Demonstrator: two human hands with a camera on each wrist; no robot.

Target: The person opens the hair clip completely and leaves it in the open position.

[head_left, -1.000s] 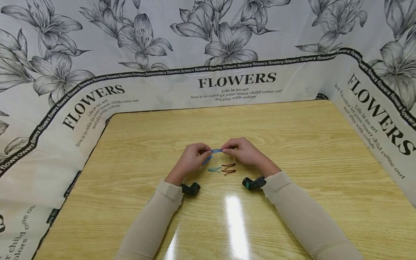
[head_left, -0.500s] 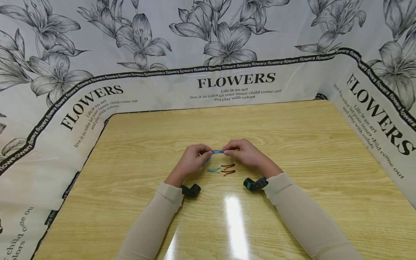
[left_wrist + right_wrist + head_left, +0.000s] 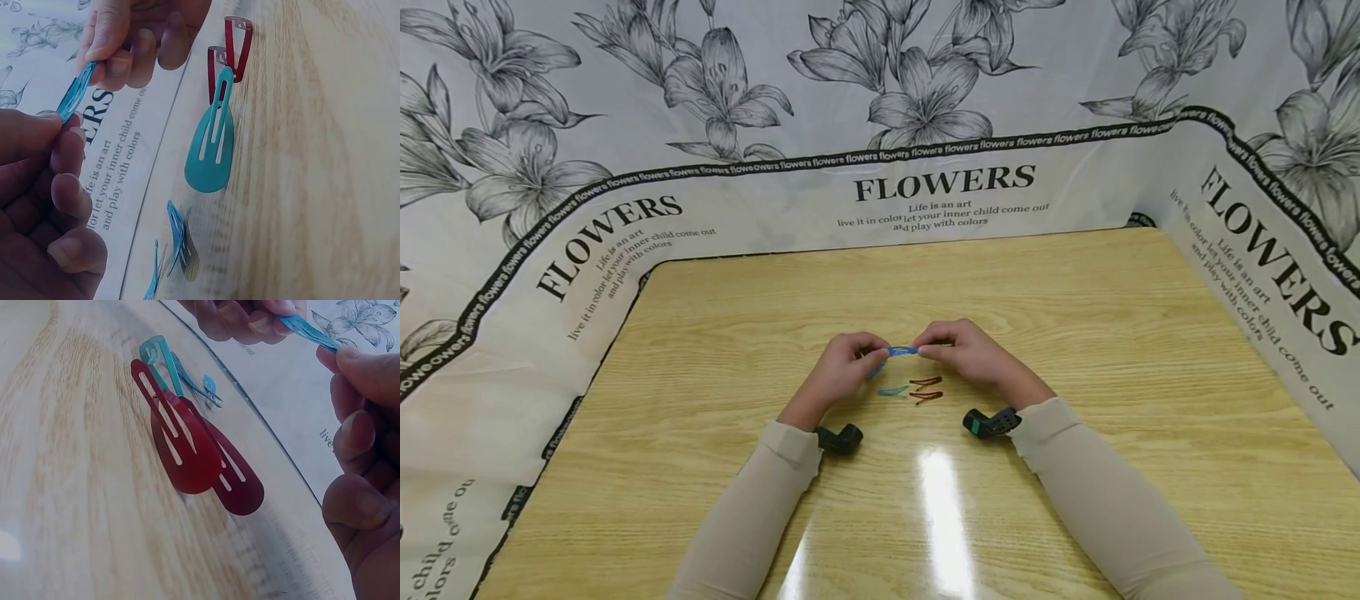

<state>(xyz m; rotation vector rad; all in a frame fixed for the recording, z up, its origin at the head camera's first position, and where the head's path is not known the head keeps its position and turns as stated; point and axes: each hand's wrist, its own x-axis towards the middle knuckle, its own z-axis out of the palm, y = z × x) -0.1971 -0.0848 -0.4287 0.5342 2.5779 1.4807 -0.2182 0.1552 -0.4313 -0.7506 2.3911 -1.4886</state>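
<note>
A blue snap hair clip (image 3: 902, 351) is held level above the table between my two hands. My left hand (image 3: 844, 368) pinches one end of it between thumb and index finger. The other end is pinched by my right hand (image 3: 967, 352) in the same way. Below, a teal snap clip (image 3: 211, 178) stands bent open on the table. Beside it are two bent-open red clips, the nearer red clip (image 3: 200, 472) overlapping the other red clip (image 3: 245, 497) in the right wrist view. Two more blue clips, one blue clip (image 3: 177, 234) bent, lie near my left hand, which partly hides them in the head view.
The wood-grain table (image 3: 1037, 500) has bright light reflections near its front. A white cloth (image 3: 775, 208) with printed flowers and lettering stands around its back and sides. Black wrist devices, such as the one on the left wrist (image 3: 842, 439), sit at both cuffs.
Both hands keep their pinch on the blue hair clip and stay nearly in place. The clip looks slightly flatter than a second ago, and the right hand has shifted a little to the right.
</note>
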